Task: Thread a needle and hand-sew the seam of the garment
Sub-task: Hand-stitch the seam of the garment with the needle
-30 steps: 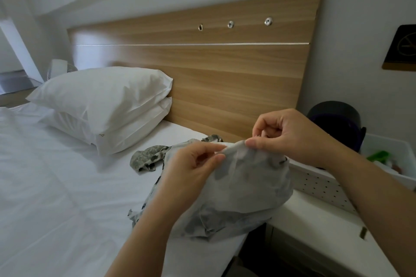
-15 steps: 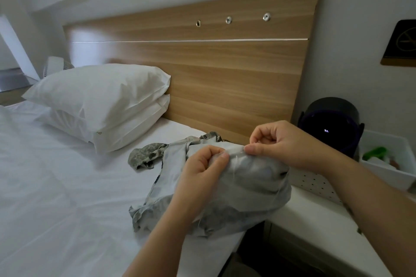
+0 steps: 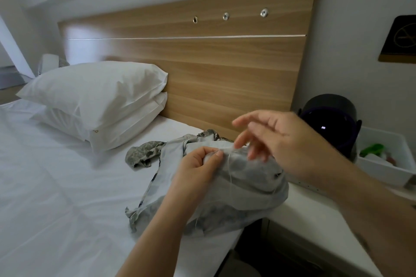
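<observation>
The left hand [image 3: 198, 164] is pinching the limp, light-looking garment [image 3: 247, 189] at its seam fold, likely the steadiest hold, while the right hand [image 3: 279, 139] is hovering spread-fingered, seemingly empty

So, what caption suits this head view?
Left hand pinches the grey garment on the bed; right hand hovers above, fingers spread.

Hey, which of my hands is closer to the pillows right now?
Left. Your left hand pinches the garment on the side nearer the pillows; your right hand hovers beyond it, toward the nightstand.
</observation>
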The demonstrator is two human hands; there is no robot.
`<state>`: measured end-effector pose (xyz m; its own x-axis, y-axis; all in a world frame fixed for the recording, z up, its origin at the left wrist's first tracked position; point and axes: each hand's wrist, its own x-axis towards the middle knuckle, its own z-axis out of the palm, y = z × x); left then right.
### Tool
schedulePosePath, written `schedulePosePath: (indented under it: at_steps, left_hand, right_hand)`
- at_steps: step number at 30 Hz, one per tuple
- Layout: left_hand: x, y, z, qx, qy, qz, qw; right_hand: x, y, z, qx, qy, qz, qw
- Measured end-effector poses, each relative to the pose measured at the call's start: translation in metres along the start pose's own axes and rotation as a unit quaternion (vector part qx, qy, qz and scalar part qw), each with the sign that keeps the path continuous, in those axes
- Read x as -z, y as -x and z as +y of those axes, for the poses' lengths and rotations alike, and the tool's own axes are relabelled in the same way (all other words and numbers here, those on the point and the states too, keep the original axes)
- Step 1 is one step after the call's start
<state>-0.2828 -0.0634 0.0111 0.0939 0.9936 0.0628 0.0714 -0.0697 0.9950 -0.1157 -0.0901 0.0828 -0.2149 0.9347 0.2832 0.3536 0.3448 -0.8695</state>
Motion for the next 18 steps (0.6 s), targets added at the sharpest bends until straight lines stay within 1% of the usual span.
schedulePosePath:
  at_steps: [1,2,3,6,9,13,18]
  left_hand:
    - [0.000,0.000,0.000,-0.006,0.002,-0.006,1.000]
    - [0.001,0.000,0.000,-0.011,0.006,-0.011,1.000]
    - [0.001,0.001,0.001,-0.012,0.009,-0.013,1.000]
    - [0.003,0.001,0.000,-0.010,0.012,-0.008,1.000]
    - [0.004,0.002,0.000,-0.003,0.021,-0.003,1.000]
    - [0.005,0.002,0.001,0.007,0.042,-0.004,0.999]
    - [0.005,0.002,0.001,0.005,0.041,0.005,0.999]
  right_hand:
    - [-0.011,0.005,-0.002,-0.007,-0.028,-0.046,0.999]
    - [-0.021,0.009,0.000,-0.017,-0.025,-0.073,0.997]
    - [-0.028,0.011,0.005,-0.024,-0.001,-0.073,0.997]
    - [-0.033,0.008,0.020,-0.042,0.063,-0.013,0.997]
    - [-0.034,0.004,0.029,-0.048,0.088,0.012,0.995]
    - [-0.033,0.001,0.036,-0.031,0.187,0.053,0.980]
    - [-0.032,0.000,0.036,-0.019,0.189,0.068,0.979]
